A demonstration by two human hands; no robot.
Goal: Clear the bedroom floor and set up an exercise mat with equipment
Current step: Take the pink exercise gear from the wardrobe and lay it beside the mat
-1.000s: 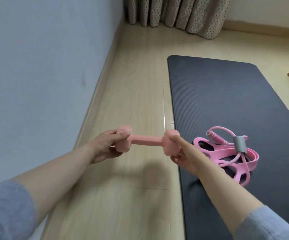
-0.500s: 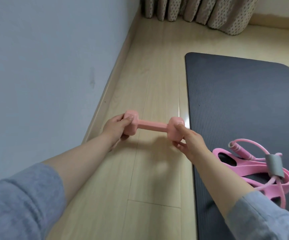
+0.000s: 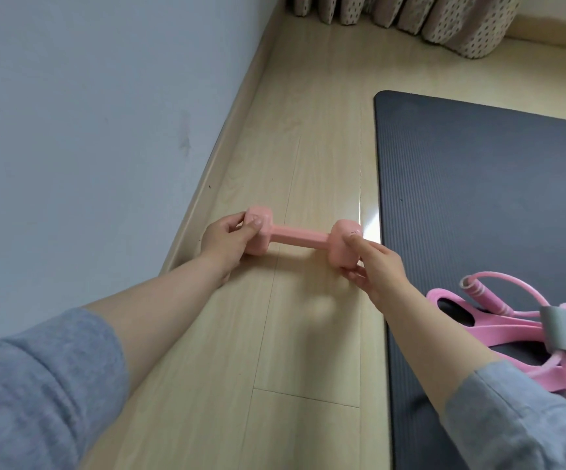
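Wall (image 3: 88, 130) on the left, pale skirting along its foot, light wood floor (image 3: 308, 334) beside it. Left hand (image 3: 222, 245) closed on the left head of a pink dumbbell (image 3: 300, 237), thumb on top, fingers (image 3: 230, 222) curled round the end. Dumbbell lies crosswise over the floor strip between wall and mat; can't tell if it's resting on the boards or just above them. Right hand (image 3: 376, 269) closed on the right head, fingers wrapped over its outer face. Both sleeves grey, pushed up the forearms. Dark grey exercise mat (image 3: 478, 198) flat on the floor to the right, its left edge just beside the dumbbell's right head. Pink resistance band (image 3: 498, 330) with a grey sleeve heaped on the mat's near part, right forearm crossing in front of it. Dotted curtain (image 3: 444, 22) hangs at the far wall.
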